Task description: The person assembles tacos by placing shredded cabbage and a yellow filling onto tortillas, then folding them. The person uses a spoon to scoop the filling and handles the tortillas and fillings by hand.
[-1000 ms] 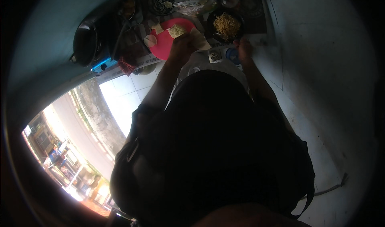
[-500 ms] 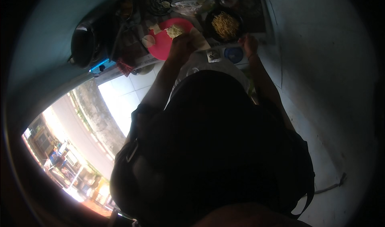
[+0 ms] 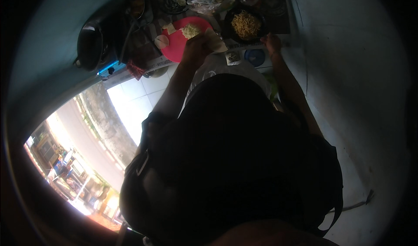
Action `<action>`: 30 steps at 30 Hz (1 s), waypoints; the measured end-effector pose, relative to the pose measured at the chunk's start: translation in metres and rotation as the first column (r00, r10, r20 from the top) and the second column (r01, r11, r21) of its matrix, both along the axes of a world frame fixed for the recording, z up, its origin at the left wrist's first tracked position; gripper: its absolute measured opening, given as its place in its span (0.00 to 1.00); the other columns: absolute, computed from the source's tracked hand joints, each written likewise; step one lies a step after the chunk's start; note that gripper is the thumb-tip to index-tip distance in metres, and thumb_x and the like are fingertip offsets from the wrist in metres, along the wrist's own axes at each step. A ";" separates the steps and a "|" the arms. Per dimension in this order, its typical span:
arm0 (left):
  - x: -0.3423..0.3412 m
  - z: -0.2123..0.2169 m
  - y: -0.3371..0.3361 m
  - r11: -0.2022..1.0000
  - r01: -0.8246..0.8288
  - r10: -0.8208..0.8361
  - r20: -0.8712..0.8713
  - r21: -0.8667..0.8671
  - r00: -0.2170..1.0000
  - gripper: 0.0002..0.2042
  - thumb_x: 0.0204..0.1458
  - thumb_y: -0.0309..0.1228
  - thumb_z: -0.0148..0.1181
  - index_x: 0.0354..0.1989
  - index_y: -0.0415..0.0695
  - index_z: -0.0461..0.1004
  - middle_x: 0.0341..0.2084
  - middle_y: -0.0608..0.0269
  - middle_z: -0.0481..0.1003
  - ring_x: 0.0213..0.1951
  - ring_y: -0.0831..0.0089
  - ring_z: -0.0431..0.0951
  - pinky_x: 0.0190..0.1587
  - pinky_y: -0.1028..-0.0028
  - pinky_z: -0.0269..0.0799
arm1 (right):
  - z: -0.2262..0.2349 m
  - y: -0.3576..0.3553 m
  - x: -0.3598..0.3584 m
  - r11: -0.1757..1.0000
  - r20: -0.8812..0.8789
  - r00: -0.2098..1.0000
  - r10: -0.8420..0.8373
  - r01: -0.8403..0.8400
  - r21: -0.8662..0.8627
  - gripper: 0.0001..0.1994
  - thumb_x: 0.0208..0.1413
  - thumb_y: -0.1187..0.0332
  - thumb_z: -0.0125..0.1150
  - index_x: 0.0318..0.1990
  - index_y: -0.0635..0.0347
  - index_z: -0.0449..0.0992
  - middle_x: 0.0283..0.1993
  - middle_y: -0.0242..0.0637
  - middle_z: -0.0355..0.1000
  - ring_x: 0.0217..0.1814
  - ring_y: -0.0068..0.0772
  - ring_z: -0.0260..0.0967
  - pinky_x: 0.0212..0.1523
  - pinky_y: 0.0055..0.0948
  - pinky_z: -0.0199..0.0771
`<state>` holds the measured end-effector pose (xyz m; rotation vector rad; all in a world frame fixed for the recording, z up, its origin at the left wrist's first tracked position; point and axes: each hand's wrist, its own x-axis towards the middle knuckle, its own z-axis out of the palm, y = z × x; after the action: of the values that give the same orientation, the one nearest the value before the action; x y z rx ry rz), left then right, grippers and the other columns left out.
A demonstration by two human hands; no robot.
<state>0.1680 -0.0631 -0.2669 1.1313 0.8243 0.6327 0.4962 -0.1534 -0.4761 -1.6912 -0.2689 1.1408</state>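
My left hand (image 3: 195,51) is over the right side of a pink round plate (image 3: 172,50), with its fingers closed on the edge of a pale, flat wrapper sheet (image 3: 216,42). Just past the fingers, a pale heap of shredded food (image 3: 190,30) lies on the plate. Smaller pale pieces (image 3: 169,28) rest by the plate's far left rim. My right hand (image 3: 272,43) is closed beside a black pan (image 3: 229,33) of yellowish noodle-like strips (image 3: 246,26). What its fingers grip is too dark to make out.
A pale round thing (image 3: 161,41) sits at the plate's left edge. Farther back are a dark patterned bowl (image 3: 167,3) and a clear plastic bag (image 3: 209,2). A blue lid (image 3: 254,57) lies near the counter's front edge. A large dark pot (image 3: 90,48) stands left, a wall (image 3: 348,72) right.
The wrapper sheet beside my left hand has shifted and looks flatter, its near corner slightly higher. Both hands stay in nearly the same places, and the whole view has shifted a little.
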 end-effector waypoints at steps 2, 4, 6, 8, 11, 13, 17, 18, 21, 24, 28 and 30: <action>0.001 -0.002 0.000 0.992 -0.044 0.053 0.070 -0.120 0.996 0.13 0.54 0.35 0.55 0.46 0.45 0.76 0.47 0.59 0.75 0.52 0.60 0.74 0.55 0.67 0.69 | -0.008 -0.001 -0.004 1.000 0.070 0.997 0.019 -0.020 0.019 0.15 0.65 0.61 0.46 0.47 0.66 0.68 0.31 0.41 0.77 0.33 0.34 0.78 0.29 0.28 0.73; 0.003 0.000 -0.001 0.990 -0.047 0.057 0.076 -0.129 0.995 0.13 0.54 0.35 0.55 0.46 0.45 0.76 0.47 0.58 0.75 0.51 0.61 0.74 0.55 0.68 0.70 | -0.014 -0.003 -0.010 0.995 0.239 0.968 0.072 -0.053 -0.088 0.15 0.64 0.61 0.48 0.48 0.66 0.67 0.34 0.43 0.76 0.35 0.35 0.78 0.31 0.29 0.75; 0.005 0.007 0.000 0.988 -0.040 0.051 0.071 -0.152 0.996 0.13 0.53 0.33 0.57 0.46 0.44 0.75 0.46 0.58 0.75 0.50 0.63 0.75 0.54 0.70 0.70 | -0.018 -0.004 -0.020 0.998 0.331 0.943 0.026 -0.044 0.048 0.16 0.63 0.62 0.49 0.50 0.66 0.66 0.36 0.44 0.75 0.37 0.36 0.77 0.34 0.30 0.75; 0.007 0.017 0.001 0.998 0.049 -0.041 -0.157 0.047 0.987 0.13 0.51 0.29 0.59 0.46 0.43 0.75 0.45 0.58 0.75 0.49 0.64 0.76 0.52 0.70 0.71 | -0.018 -0.008 -0.029 0.974 -0.052 0.976 -0.210 0.213 0.071 0.16 0.63 0.63 0.50 0.51 0.66 0.65 0.38 0.46 0.74 0.41 0.37 0.76 0.37 0.30 0.76; 0.005 0.028 0.001 0.862 0.327 -0.051 -0.576 0.388 0.816 0.15 0.48 0.23 0.62 0.45 0.40 0.74 0.43 0.58 0.75 0.46 0.66 0.77 0.50 0.70 0.74 | -0.022 -0.015 -0.038 0.910 -0.346 0.864 -0.365 0.410 0.065 0.16 0.62 0.64 0.51 0.52 0.66 0.64 0.41 0.47 0.73 0.45 0.38 0.75 0.42 0.32 0.76; 0.007 0.027 0.001 0.835 0.323 -0.042 -0.533 0.445 0.845 0.14 0.47 0.22 0.64 0.44 0.38 0.73 0.40 0.59 0.74 0.43 0.67 0.78 0.47 0.68 0.77 | -0.032 -0.024 -0.040 0.897 -0.416 0.837 -0.355 0.430 0.099 0.16 0.62 0.65 0.51 0.52 0.66 0.64 0.43 0.46 0.72 0.48 0.40 0.73 0.46 0.33 0.75; 0.009 0.020 0.000 0.999 0.041 -0.038 -0.169 0.016 0.985 0.14 0.49 0.23 0.62 0.44 0.37 0.71 0.40 0.58 0.74 0.44 0.66 0.77 0.48 0.67 0.76 | -0.062 -0.042 -0.036 0.952 0.416 0.909 -0.011 -0.117 0.282 0.14 0.61 0.67 0.51 0.50 0.66 0.64 0.46 0.46 0.70 0.49 0.42 0.73 0.48 0.34 0.74; 0.008 0.018 0.001 0.981 0.134 -0.091 -0.277 0.139 0.956 0.14 0.51 0.24 0.60 0.46 0.37 0.70 0.41 0.59 0.74 0.45 0.65 0.77 0.48 0.66 0.76 | -0.066 -0.048 -0.031 0.962 0.328 0.945 0.000 -0.090 0.259 0.14 0.61 0.67 0.51 0.50 0.66 0.65 0.46 0.46 0.69 0.50 0.42 0.72 0.48 0.35 0.74; 0.011 0.014 0.001 0.939 -0.102 0.088 -0.058 -0.329 0.994 0.14 0.56 0.27 0.54 0.49 0.37 0.68 0.41 0.59 0.74 0.46 0.64 0.76 0.49 0.62 0.75 | -0.062 -0.050 -0.023 0.976 0.328 0.944 0.008 -0.079 0.205 0.13 0.61 0.67 0.52 0.48 0.66 0.66 0.47 0.45 0.69 0.50 0.42 0.72 0.48 0.35 0.75; 0.014 0.006 0.000 0.778 -0.184 0.247 0.022 -0.601 0.969 0.13 0.58 0.29 0.52 0.50 0.38 0.68 0.42 0.57 0.74 0.46 0.63 0.76 0.49 0.59 0.75 | -0.034 -0.045 -0.021 0.976 0.319 0.946 -0.056 -0.016 0.217 0.12 0.60 0.68 0.53 0.46 0.66 0.68 0.44 0.45 0.71 0.47 0.41 0.73 0.46 0.34 0.76; 0.012 -0.013 0.001 0.997 -0.009 -0.001 -0.127 -0.080 0.992 0.13 0.59 0.30 0.50 0.49 0.37 0.68 0.42 0.55 0.74 0.46 0.61 0.76 0.49 0.57 0.75 | 0.014 -0.034 -0.013 0.904 -0.348 0.891 -0.291 0.375 0.205 0.10 0.60 0.68 0.52 0.44 0.65 0.71 0.36 0.43 0.74 0.39 0.37 0.75 0.41 0.31 0.77; 0.013 -0.023 0.003 0.906 -0.074 0.139 0.127 -0.417 0.982 0.13 0.58 0.30 0.52 0.48 0.37 0.69 0.41 0.56 0.74 0.45 0.62 0.77 0.49 0.59 0.75 | 0.035 -0.032 -0.007 0.978 0.252 0.965 -0.075 0.022 0.207 0.10 0.60 0.68 0.51 0.43 0.65 0.72 0.34 0.42 0.75 0.36 0.35 0.76 0.38 0.29 0.77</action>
<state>0.1805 -0.0604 -0.2897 0.6480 0.8418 0.5936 0.4894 -0.1849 -0.4415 -1.6532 -0.4882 0.8253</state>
